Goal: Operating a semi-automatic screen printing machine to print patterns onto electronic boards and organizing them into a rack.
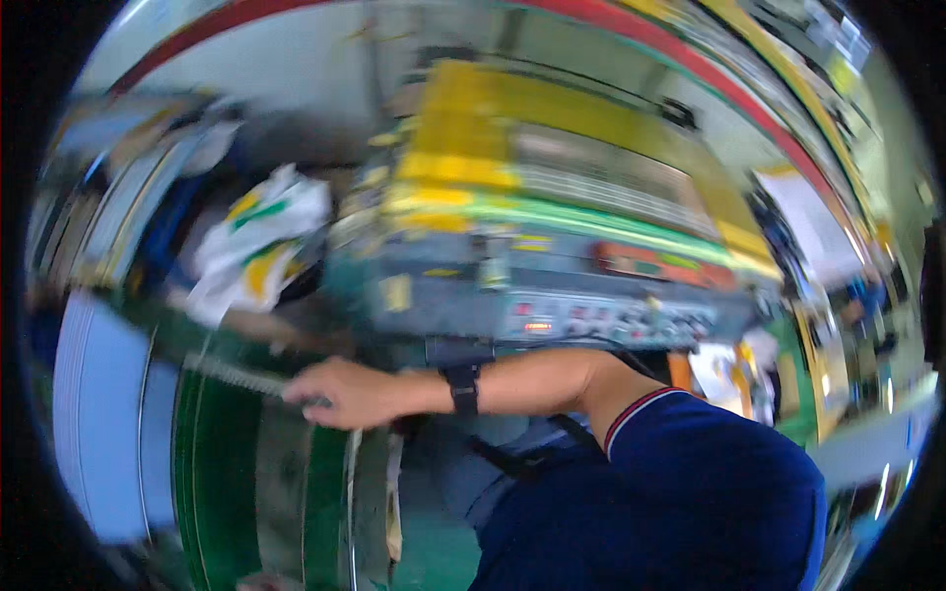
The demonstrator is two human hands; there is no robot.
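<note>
My right arm, with a black watch (463, 388) on the wrist, stretches across to the left. My right hand (340, 394) is closed, its fingers curled at the end of a pale narrow strip (236, 375). This strip runs along the top of a dark green panel (219, 468). Motion blur hides whether the fingers grip the strip or the panel's edge. At the lower edge, a skin-coloured sliver looks like my left hand (268, 583), by the foot of the green panel; its fingers cannot be made out.
Beyond my arm stands a machine with a yellow cover (458, 128) and a grey control panel (611, 320). An orange-red tool-like object (660, 264) lies on its front ledge. A crumpled white bag (261, 241) is at the left, near pale blue panels (103, 414). Papers (724, 374) sit at the right.
</note>
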